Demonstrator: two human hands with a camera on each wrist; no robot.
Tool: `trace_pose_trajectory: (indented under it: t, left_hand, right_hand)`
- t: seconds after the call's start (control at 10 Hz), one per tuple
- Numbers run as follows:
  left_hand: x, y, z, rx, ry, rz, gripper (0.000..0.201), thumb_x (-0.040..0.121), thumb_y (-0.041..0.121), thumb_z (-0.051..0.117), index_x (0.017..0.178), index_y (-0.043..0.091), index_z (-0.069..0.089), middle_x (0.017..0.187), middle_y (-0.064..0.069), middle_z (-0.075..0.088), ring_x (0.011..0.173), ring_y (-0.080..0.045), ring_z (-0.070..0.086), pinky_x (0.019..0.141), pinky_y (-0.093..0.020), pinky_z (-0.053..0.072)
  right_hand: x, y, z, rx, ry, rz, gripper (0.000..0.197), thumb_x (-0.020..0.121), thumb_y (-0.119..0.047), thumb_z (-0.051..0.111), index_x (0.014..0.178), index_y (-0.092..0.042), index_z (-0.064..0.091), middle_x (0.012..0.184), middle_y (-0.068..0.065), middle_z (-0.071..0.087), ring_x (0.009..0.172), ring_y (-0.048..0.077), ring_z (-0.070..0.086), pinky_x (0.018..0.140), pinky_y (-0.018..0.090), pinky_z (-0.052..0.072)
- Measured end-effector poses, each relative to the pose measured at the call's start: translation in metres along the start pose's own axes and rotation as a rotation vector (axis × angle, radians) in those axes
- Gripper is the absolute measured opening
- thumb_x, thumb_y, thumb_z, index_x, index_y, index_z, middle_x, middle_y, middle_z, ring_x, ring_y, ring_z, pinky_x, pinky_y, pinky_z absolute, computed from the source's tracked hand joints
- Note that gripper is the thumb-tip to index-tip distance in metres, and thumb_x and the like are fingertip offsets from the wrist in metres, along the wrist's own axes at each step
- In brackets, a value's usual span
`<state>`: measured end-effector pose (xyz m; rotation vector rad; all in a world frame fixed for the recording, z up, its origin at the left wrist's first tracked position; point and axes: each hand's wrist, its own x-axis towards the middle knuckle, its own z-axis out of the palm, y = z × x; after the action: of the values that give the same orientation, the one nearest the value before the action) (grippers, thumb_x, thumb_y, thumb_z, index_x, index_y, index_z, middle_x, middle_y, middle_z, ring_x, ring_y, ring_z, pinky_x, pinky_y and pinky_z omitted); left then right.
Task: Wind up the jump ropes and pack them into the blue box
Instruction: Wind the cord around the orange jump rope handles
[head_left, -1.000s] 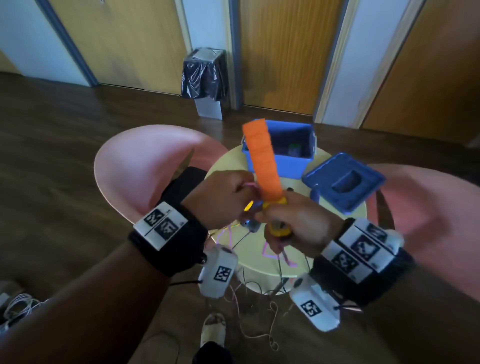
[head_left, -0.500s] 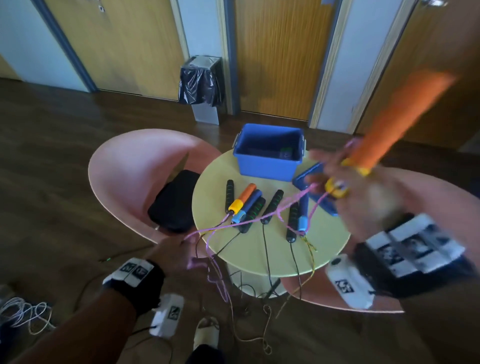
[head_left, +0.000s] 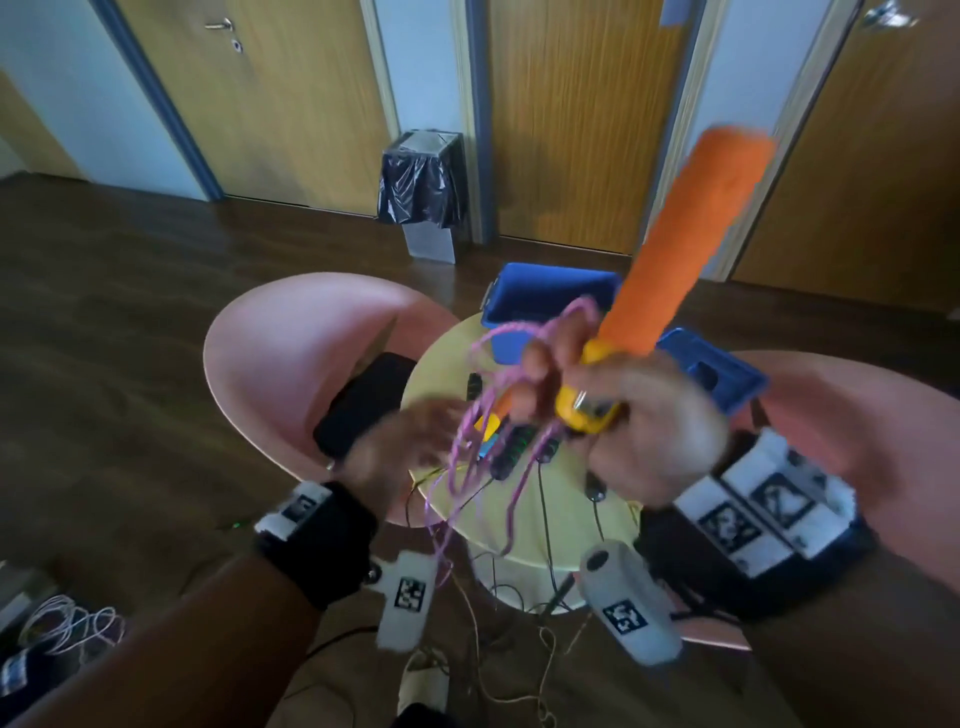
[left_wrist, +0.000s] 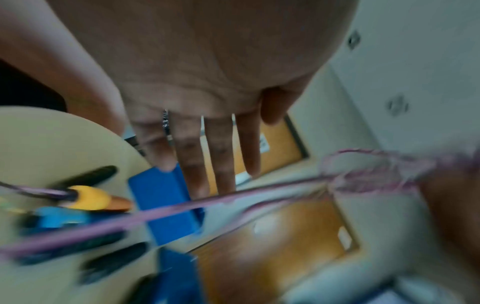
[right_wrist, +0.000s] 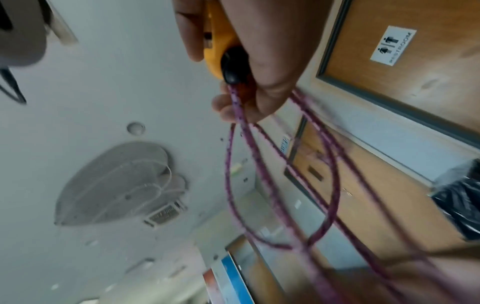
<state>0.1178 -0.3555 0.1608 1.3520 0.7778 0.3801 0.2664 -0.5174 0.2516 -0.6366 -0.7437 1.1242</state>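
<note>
My right hand (head_left: 576, 400) grips the yellow end of an orange foam jump-rope handle (head_left: 691, 244), which points up and to the right. Loops of pink-purple rope (head_left: 498, 410) hang from its fingers; the right wrist view shows the rope (right_wrist: 259, 185) leaving the yellow end (right_wrist: 218, 51). My left hand (head_left: 415, 441) is blurred just left of the loops, fingers (left_wrist: 221, 154) straight, with the rope (left_wrist: 182, 209) running past them. The open blue box (head_left: 550, 296) stands at the back of the round yellow table (head_left: 566, 519). The matching orange handle (left_wrist: 96, 199) lies on the table.
Several black and blue handles (head_left: 514, 447) lie on the table, cords trailing to the floor. The blue lid (head_left: 711, 374) sits at the table's right. Pink chairs (head_left: 291, 353) flank it, the left one bearing a black pad (head_left: 363, 405). A bin (head_left: 421, 182) stands by the doors.
My left hand rose from low beside the table to the hanging loops. My right hand swung the orange handle back toward the middle, with more rope gathered at its fingers.
</note>
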Motion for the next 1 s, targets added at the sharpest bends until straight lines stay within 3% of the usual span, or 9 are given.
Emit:
trace_pose_trajectory:
  t: [0.1,0.2,0.3,0.4,0.5,0.6,0.7,0.8,1.0]
  left_hand:
    - [-0.004,-0.063,0.004,0.661,-0.391,-0.183,0.049,0.082,0.045,0.058,0.108,0.004,0.069,0.115,-0.017,0.068,0.096,-0.024,0.067,0.090,-0.042,0.054]
    - [0.000,-0.101,-0.011,1.070,-0.365,-0.314,0.046,0.091,0.045,0.052,0.115,0.010,0.069,0.122,-0.008,0.067,0.088,-0.011,0.062,0.071,-0.015,0.046]
    - [0.003,-0.115,-0.047,0.903,-0.005,-0.482,0.038,0.095,0.042,0.051,0.111,0.010,0.066,0.111,-0.016,0.067,0.075,-0.012,0.054,0.075,-0.020,0.048]
    - [0.017,-0.107,-0.081,0.551,0.242,-0.393,0.040,0.101,0.040,0.045,0.077,0.010,0.057,0.064,-0.006,0.059,0.057,-0.018,0.055,0.072,-0.043,0.055]
    - [0.005,-0.047,-0.074,0.343,0.307,-0.163,0.038,0.106,0.028,0.040,0.076,0.010,0.056,0.047,0.004,0.061,0.046,-0.011,0.059,0.052,-0.028,0.054]
    - [-0.017,0.009,-0.053,0.368,0.161,0.113,0.048,0.100,0.035,0.050,0.058,0.015,0.061,0.056,-0.008,0.065,0.056,-0.021,0.056,0.066,-0.039,0.048]
    - [-0.045,0.053,-0.025,0.365,0.029,0.263,0.039,0.096,0.030,0.057,0.059,0.025,0.069,0.059,-0.001,0.066,0.062,-0.013,0.058,0.066,-0.024,0.046]
    - [-0.064,0.077,-0.001,0.405,-0.186,0.373,0.035,0.085,0.042,0.054,0.080,0.011,0.070,0.067,0.000,0.067,0.070,-0.009,0.062,0.068,-0.018,0.047]
    - [-0.063,0.065,0.006,0.319,-0.322,0.410,0.026,0.093,0.031,0.052,0.070,0.026,0.063,0.061,0.010,0.061,0.058,-0.007,0.055,0.061,-0.014,0.042]
  right_hand:
    - [0.013,-0.043,0.016,0.077,0.003,-0.211,0.030,0.056,-0.016,0.084,0.076,-0.008,0.064,0.081,0.012,0.061,0.073,0.030,0.064,0.073,0.037,0.054]
    - [0.016,-0.078,0.021,0.087,0.109,-0.364,0.020,0.063,-0.002,0.072,0.078,-0.008,0.060,0.075,0.010,0.064,0.071,0.029,0.063,0.076,0.036,0.052]
    - [0.012,-0.099,0.008,0.054,0.238,-0.450,0.008,0.076,-0.005,0.053,0.079,-0.011,0.057,0.073,0.007,0.062,0.072,0.028,0.064,0.078,0.037,0.051]
    - [0.003,-0.086,-0.014,-0.118,0.400,-0.418,0.019,0.081,-0.003,0.050,0.070,-0.013,0.062,0.072,0.006,0.061,0.072,0.028,0.064,0.080,0.039,0.051]
    - [-0.004,-0.059,-0.020,-0.309,0.477,-0.332,0.015,0.076,-0.004,0.058,0.068,-0.013,0.065,0.068,0.007,0.062,0.070,0.030,0.062,0.077,0.042,0.050]
    - [-0.005,-0.029,-0.018,-0.430,0.470,-0.208,0.012,0.072,-0.006,0.063,0.067,-0.016,0.068,0.069,0.010,0.065,0.072,0.032,0.061,0.078,0.046,0.048]
    - [-0.003,0.002,-0.005,-0.529,0.387,-0.066,0.008,0.068,-0.011,0.066,0.071,-0.017,0.071,0.074,0.021,0.067,0.075,0.045,0.061,0.080,0.057,0.048]
    - [0.002,0.027,0.002,-0.595,0.332,0.062,0.020,0.064,-0.015,0.068,0.083,-0.010,0.071,0.084,0.029,0.067,0.075,0.041,0.061,0.073,0.047,0.050]
    - [-0.006,0.056,-0.001,-0.583,0.106,0.232,0.016,0.061,-0.013,0.072,0.074,-0.019,0.064,0.083,0.027,0.062,0.070,0.032,0.058,0.065,0.033,0.046]
